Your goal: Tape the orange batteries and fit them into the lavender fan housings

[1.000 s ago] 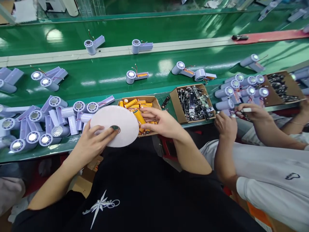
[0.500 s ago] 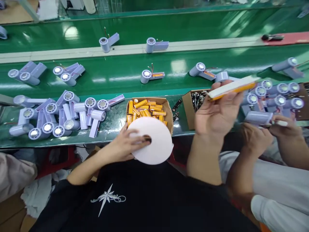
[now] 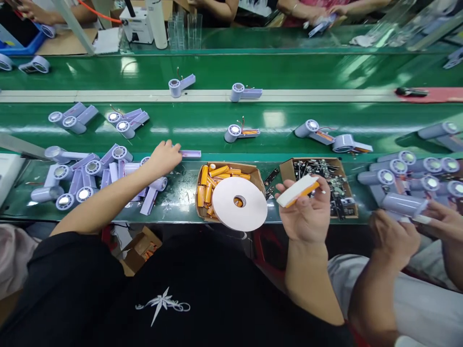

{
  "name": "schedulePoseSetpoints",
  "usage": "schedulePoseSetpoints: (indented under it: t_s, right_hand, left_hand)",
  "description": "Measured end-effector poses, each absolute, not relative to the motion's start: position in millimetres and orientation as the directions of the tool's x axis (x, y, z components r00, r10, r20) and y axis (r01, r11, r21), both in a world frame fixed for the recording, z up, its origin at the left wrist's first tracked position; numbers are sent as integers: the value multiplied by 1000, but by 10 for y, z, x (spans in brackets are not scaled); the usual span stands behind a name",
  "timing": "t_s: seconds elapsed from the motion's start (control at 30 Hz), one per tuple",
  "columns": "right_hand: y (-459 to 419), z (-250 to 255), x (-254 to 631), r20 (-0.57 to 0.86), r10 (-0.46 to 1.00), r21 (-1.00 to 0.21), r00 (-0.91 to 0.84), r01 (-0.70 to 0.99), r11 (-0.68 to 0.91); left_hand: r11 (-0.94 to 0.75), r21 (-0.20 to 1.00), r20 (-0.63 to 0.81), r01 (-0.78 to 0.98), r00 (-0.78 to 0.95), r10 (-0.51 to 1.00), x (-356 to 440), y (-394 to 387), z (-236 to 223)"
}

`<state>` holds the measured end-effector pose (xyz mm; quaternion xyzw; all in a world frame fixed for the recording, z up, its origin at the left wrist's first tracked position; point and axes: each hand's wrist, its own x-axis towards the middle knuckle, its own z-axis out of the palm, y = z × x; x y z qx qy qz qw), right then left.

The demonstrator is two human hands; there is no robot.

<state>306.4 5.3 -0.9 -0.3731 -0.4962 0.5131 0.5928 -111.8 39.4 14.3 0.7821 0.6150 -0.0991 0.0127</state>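
Observation:
My left hand (image 3: pixel 164 156) reaches over the heap of lilac fan housings (image 3: pixel 94 176) on the green bench, fingers curled on one housing (image 3: pixel 181 154) at the heap's right end. My right hand (image 3: pixel 306 212) is raised over the bench edge, closed on a yellow battery (image 3: pixel 298 191) with a white strip lying along it. A white tape roll (image 3: pixel 239 203) rests flat on the front of an open carton of yellow batteries (image 3: pixel 217 180), between my two hands.
A carton of circuit boards (image 3: pixel 325 185) stands right of the batteries. A neighbour's hands (image 3: pixel 415 226) hold a lilac housing at the right. More housings (image 3: pixel 235 132) ride the green conveyor beyond. Other people's hands work at the far side.
My left hand let go of the tape roll, which now lies on the battery carton, and reached left to the housings. My right hand came down and nearer with the battery.

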Motion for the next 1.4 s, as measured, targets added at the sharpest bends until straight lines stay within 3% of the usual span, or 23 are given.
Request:
schedulePoseSetpoints:
  t_s: [0.1,0.3,0.43,0.53,0.63,0.73,0.87,0.93,1.07,1.17,1.23,1.33,1.4]
  right_hand:
    - [357,173,2781,309,949,-938,-55,-183,295]
    - [1102,221,2098,369,850,-929,-376,-124,349]
    - [1654,-11,1584,261,782,-942,-566,27,334]
    - [1967,-184,1173,147,742,-909,-655,206,362]
    - [2113,-272,881,48,679,-774,-732,403,489]
    - [2131,-287,755,-59,615,-559,-786,537,632]
    - [2075,-280,730,-195,626,-258,-755,655,710]
    - [2048,-290,706,-238,620,-183,-748,661,728]
    - [2081,-293,568,-278,596,-145,-754,646,749]
    - [2136,-146,610,-315,541,-210,-779,614,761]
    - [2051,43,884,-239,510,-352,-826,563,748]
    - [1536,281,1713,128,653,-606,-747,462,647]
    - [958,280,2390,314,797,-729,-515,407,550]
  left_hand:
    - [-329,-135,-120,935,314,942,-1174,973,156]
    - [-252,-155,-357,955,183,916,-1287,1739,7]
    - [-242,35,-401,970,236,885,-1504,1956,-20]
    - [-165,220,-327,961,232,916,-1671,1999,-43]
    - [-66,292,-229,954,137,964,-1708,1962,-112]
    - [-73,274,-194,959,130,972,-1618,1952,-178]
    - [-119,247,-171,962,164,971,-1464,2014,-214]
    - [-123,253,-170,960,169,971,-1415,2041,-232]
    - [-100,260,-168,960,147,975,-1398,2098,-269]
    - [-68,231,-206,971,117,971,-1377,2129,-193]
    - [-50,210,-194,976,92,977,-1257,2029,-54]
    - [-232,287,-25,929,250,968,-815,1504,185]
    - [-540,375,45,753,567,822,-408,947,253]
